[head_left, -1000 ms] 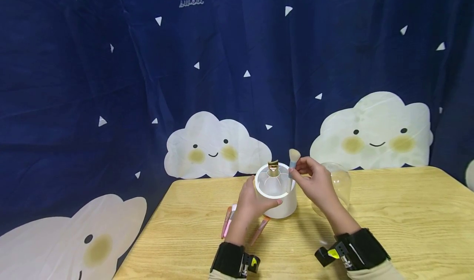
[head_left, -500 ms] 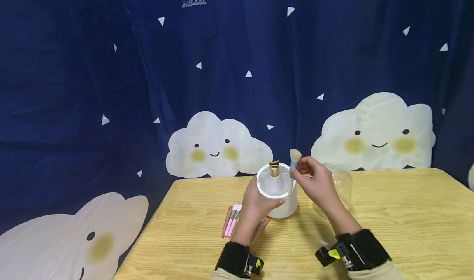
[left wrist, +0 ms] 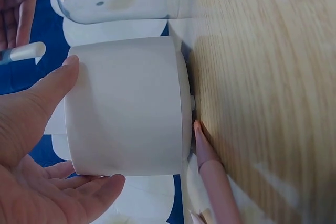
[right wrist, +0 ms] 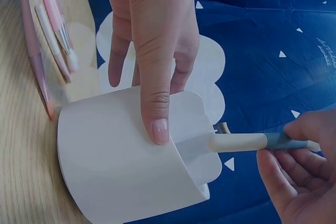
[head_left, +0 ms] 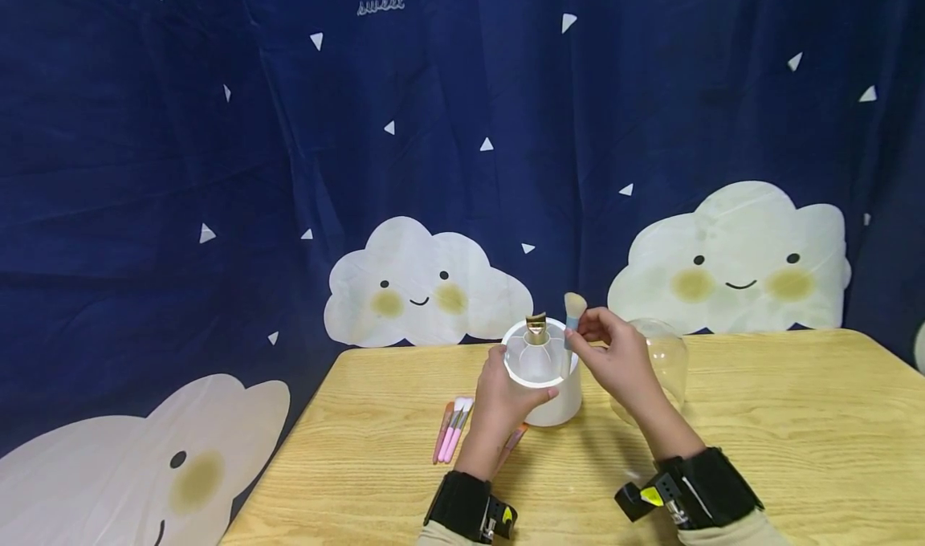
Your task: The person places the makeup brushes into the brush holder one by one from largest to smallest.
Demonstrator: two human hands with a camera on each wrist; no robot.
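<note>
My left hand (head_left: 506,401) grips the side of a white round brush holder (head_left: 555,405), thumb on the near side below the rim. The holder has clear inner dividers and a gold handle (head_left: 536,333) rising from its middle. My right hand (head_left: 621,357) pinches a makeup brush (head_left: 575,305) with cream bristles pointing up and a blue section below them. In the right wrist view the brush's pale handle (right wrist: 239,141) has its end at the holder's open top. The left wrist view shows the holder's plain wall (left wrist: 126,108) between thumb and fingers.
Several pink-handled brushes (head_left: 451,432) lie on the wooden table (head_left: 780,433), left of my left forearm. Another brush (head_left: 515,438) with orange bristles lies just in front of the holder. A clear glass dome (head_left: 668,365) stands behind my right hand. A dark blue cloud-print curtain (head_left: 448,185) hangs behind.
My left forearm has shifted slightly right, uncovering more of the pink brushes. The right hand still pinches the makeup brush at nearly the same spot over the holder's rim.
</note>
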